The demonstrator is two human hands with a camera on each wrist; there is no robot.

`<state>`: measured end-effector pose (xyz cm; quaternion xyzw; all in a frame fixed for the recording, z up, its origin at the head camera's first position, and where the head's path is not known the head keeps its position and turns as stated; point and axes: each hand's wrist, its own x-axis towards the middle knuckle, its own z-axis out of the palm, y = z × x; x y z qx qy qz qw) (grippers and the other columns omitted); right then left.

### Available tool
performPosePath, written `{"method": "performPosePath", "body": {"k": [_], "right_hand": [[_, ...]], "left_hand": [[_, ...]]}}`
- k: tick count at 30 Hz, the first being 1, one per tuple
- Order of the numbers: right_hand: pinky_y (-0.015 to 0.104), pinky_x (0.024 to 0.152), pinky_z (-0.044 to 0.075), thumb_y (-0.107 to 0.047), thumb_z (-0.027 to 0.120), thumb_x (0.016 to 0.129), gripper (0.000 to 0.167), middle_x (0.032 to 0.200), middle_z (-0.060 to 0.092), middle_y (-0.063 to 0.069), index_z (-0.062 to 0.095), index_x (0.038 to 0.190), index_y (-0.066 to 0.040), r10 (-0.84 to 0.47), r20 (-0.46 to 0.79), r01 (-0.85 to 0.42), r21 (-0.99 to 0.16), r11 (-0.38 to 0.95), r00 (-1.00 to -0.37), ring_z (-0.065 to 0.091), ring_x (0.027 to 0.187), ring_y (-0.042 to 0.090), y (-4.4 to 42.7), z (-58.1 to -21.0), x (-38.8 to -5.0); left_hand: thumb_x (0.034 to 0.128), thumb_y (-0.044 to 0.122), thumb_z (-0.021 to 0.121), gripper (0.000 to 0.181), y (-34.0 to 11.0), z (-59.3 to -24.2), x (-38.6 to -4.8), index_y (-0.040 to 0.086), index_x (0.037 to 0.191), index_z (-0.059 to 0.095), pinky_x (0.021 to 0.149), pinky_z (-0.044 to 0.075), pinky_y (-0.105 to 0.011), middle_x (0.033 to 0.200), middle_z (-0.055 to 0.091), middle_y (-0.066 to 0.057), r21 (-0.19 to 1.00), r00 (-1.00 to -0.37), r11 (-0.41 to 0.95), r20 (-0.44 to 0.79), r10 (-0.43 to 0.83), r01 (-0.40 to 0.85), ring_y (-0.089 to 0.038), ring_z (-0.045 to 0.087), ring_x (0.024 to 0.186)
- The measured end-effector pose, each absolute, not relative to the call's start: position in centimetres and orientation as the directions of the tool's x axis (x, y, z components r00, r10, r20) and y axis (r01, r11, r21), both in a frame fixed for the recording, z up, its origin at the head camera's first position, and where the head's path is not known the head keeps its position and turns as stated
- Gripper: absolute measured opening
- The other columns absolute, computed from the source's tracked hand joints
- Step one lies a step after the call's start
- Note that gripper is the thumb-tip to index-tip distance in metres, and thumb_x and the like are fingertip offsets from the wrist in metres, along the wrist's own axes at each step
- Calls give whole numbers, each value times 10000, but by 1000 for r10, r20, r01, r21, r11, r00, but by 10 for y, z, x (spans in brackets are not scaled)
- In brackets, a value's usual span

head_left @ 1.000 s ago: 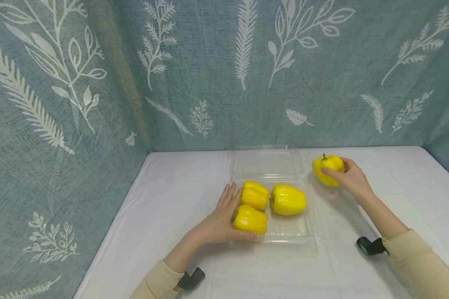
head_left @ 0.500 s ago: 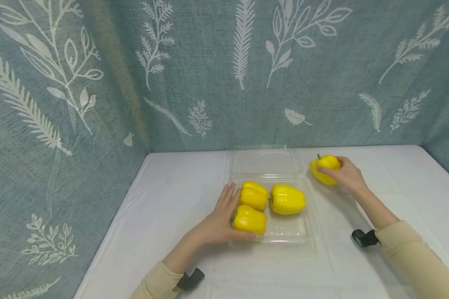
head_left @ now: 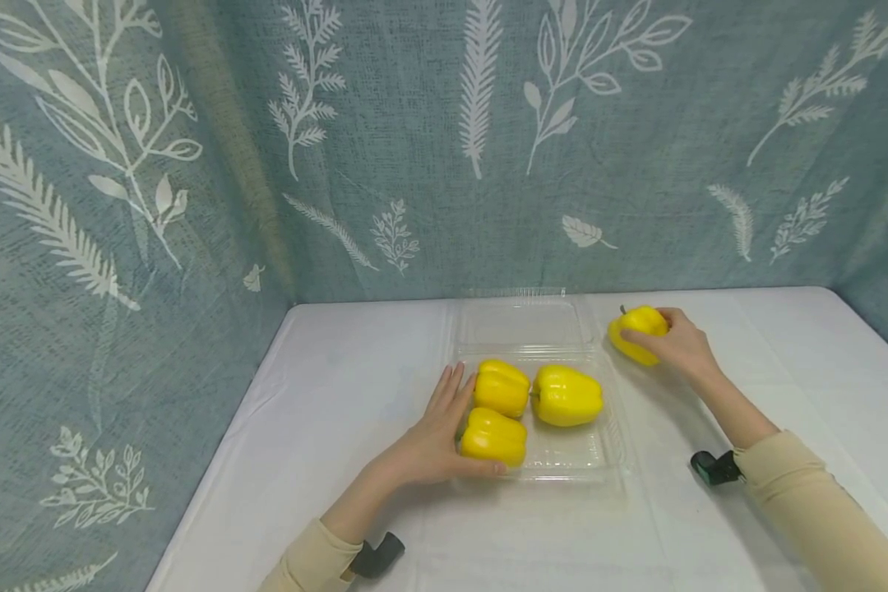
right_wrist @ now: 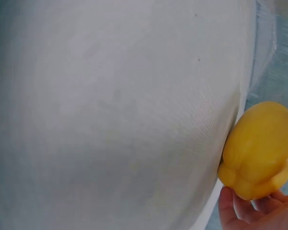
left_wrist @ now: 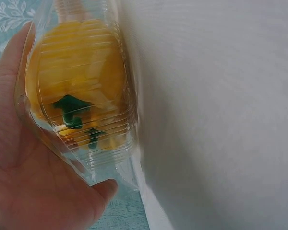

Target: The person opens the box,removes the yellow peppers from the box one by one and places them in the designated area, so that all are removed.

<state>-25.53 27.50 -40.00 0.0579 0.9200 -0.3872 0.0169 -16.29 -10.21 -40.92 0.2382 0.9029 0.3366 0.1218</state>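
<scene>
In the head view my right hand [head_left: 678, 345] grips a yellow bell pepper [head_left: 640, 327] by its right side, to the right of a clear plastic clamshell container [head_left: 603, 460]. This pepper [right_wrist: 261, 148] touches or nearly touches the white cloth; the right wrist view does not settle which. Three more yellow bell peppers lie in the container: one back left [head_left: 501, 386], one front left [head_left: 494, 437] and one on the right [head_left: 568, 396]. My left hand [head_left: 438, 440] rests against the container's front left corner, fingers spread along its side, thumb along its front. In the left wrist view green stems show through the ribbed wall [left_wrist: 103, 139].
Behind the base lies the container's clear lid [head_left: 525, 322], folded back flat. White cloth [head_left: 340, 386] covers the table. A blue-green curtain with white leaf prints [head_left: 429, 164] hangs along the back and left. Dark wrist-camera mounts [head_left: 714, 467] stick out under both cuffs.
My right hand has shifted a little left with the held pepper, which has tilted so its stem leans further left. My left hand and the container's peppers stay as they were.
</scene>
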Motion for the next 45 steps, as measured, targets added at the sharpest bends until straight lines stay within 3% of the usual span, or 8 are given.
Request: {"method": "performPosePath", "body": {"k": [19, 32, 45], "right_hand": [[606, 1041, 335, -491, 662, 880, 965, 1424, 334, 374, 206, 1466, 125, 61, -75, 96, -692, 716, -995, 363, 1278, 511, 275, -401, -258], [622, 1038, 323, -538, 646, 877, 995, 1462, 281, 374, 188, 1481, 105, 68, -98, 117, -701, 703, -993, 314, 1307, 526, 276, -400, -253], [643, 1023, 317, -535, 664, 873, 991, 1494, 297, 318, 194, 1500, 72, 82, -15, 69, -709, 702, -996, 288, 1340, 504, 280, -392, -242]], "left_hand": [[709, 635, 761, 1250, -103, -411, -165, 151, 1580, 8, 1142, 114, -577, 1625, -152, -46, 657, -855, 662, -49, 516, 362, -147, -205, 1450], [712, 625, 766, 1238, -103, -411, -166, 160, 1581, 16, 1140, 122, -582, 1625, -149, -40, 662, -854, 660, -58, 518, 355, -140, -205, 1449], [708, 640, 759, 1251, -104, -409, -167, 164, 1580, -2, 1141, 121, -577, 1625, -156, -40, 661, -853, 660, -57, 519, 358, -140, -209, 1448]]}}
